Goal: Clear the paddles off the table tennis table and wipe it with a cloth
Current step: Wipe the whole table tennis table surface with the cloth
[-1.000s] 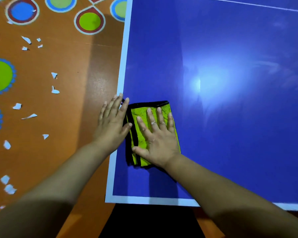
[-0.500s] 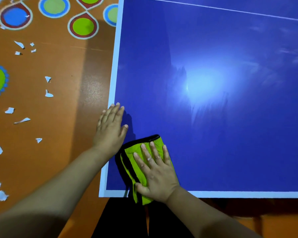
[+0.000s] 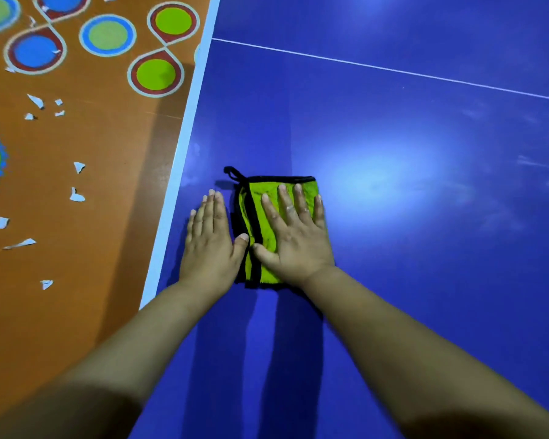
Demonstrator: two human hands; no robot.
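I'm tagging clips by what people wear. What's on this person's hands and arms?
No sleeves, gloves or watch show, right to the frame's edge. The left hand wears nothing; the right hand has thin pale rings on two neighbouring fingers.

Both forearms (image 3: 159, 331) bare; right hand (image 3: 293, 239) wears two thin pale rings (image 3: 290, 209) on neighbouring fingers (image 3: 301, 198).

A soft glare is spreading over the table (image 3: 393, 185) right of centre, washing the blue pale. The forearms (image 3: 425, 359) are throwing dark shadows below them and are blurring and stretching toward the lower corners. The floor (image 3: 108, 217) at left is showing sharp.
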